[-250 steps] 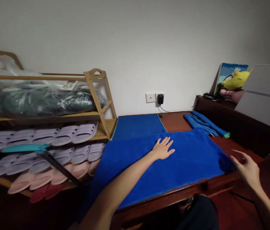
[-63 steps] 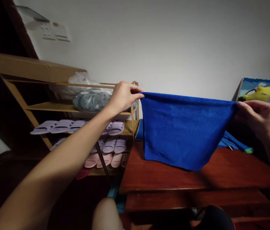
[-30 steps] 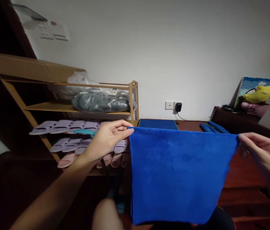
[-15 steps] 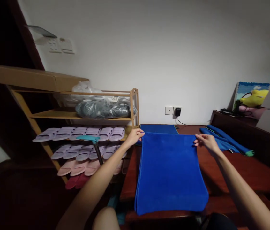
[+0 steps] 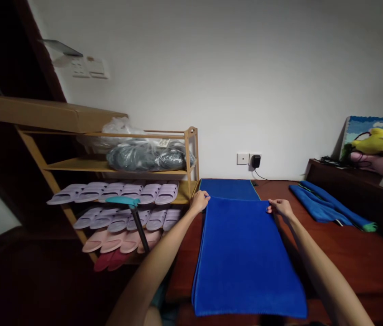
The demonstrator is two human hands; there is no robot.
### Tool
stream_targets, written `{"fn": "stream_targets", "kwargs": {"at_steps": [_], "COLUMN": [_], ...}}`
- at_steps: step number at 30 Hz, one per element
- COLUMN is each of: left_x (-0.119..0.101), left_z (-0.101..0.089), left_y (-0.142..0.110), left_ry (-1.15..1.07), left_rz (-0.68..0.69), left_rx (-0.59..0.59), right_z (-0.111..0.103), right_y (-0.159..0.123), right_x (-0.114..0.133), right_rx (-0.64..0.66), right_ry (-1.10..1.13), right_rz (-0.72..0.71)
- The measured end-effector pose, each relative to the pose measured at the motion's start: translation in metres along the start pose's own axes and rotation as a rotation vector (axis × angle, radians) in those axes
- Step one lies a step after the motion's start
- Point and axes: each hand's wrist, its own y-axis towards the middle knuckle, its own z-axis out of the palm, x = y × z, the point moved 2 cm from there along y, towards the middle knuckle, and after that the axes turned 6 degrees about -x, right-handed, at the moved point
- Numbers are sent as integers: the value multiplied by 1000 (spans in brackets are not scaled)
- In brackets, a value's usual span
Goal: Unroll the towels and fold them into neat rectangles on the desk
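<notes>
A bright blue towel [image 5: 246, 258], folded in layers, is stretched between my two hands above the dark red wooden table. My left hand [image 5: 199, 202] pinches its far left corner. At the far right corner, the fingers of my right hand [image 5: 280, 207] are closed on the cloth. The towel's near edge hangs toward me at the table's front. Behind it, another blue cloth [image 5: 228, 188] lies flat by the wall, partly covered from view. To the right a crumpled blue cloth [image 5: 330, 208] with green edging rests on the table [image 5: 344, 253].
On the left stands a wooden shoe rack [image 5: 191, 154] with lilac slippers [image 5: 93, 192] and pink slippers [image 5: 113, 240]. A teal-topped pole [image 5: 139, 222] rises before it. A black plug [image 5: 256, 160] sits in the wall socket. A yellow plush toy [image 5: 378, 139] is at the right.
Both hands have moved lower in view with the towel's far edge, and the right hand has shifted left. The towel's near edge now reaches closer to me, and more of the cloth behind shows.
</notes>
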Motion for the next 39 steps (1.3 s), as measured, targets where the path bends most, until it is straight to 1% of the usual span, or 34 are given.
{"fn": "stream_targets", "kwargs": {"at_steps": [3, 6, 8, 10, 12, 14, 16, 19, 22, 26, 29, 32, 33, 35, 37, 39], "left_x": [-1, -5, -12, -23, -34, -40, -41, -36, -34, -41, -48, -48, -45, -37, -29, -24], "left_z": [7, 11, 16, 26, 41, 56, 68, 76, 75, 69, 60, 47, 44, 40, 39, 40], "left_y": [7, 3, -7, -21, -36, -48, -54, -55, -54, -55, -59, -64, -67, -72, -77, -79], "left_ry": [73, 147, 184, 196, 192, 193, 205, 224, 239, 247, 247, 228, 216, 196, 192, 199], "left_rz": [-13, -5, 52, 159, 271, 327, 326, 307, 304, 311, 303, 292, 293, 303, 314, 318], "left_rx": [15, 17, 14, 44, 114, 196, 263, 316, 334, 337, 290, 230, 241, 298, 359, 378], "right_z": [8, 19, 29, 43, 59, 74, 83, 87, 87, 86, 80, 70, 66, 61, 59, 59], "right_y": [14, 21, 19, 12, 2, -7, -12, -12, -10, -10, -12, -15, -16, -19, -20, -21], "right_x": [-1, -2, -2, -2, -4, -9, -15, -22, -25, -20, -17, -18, -21, -27, -32, -36], "right_rx": [-21, -39, -55, -49, 15, 111, 182, 219, 227, 254, 261, 210, 194, 178, 174, 169], "right_ry": [-92, -228, -338, -450, -553, -644, -730, -836, -904, -954, -966, -971, -975, -986, -997, -1006], "right_rz": [-36, -94, -165, -271, -395, -489, -532, -546, -549, -550, -541, -515, -506, -496, -497, -500]}}
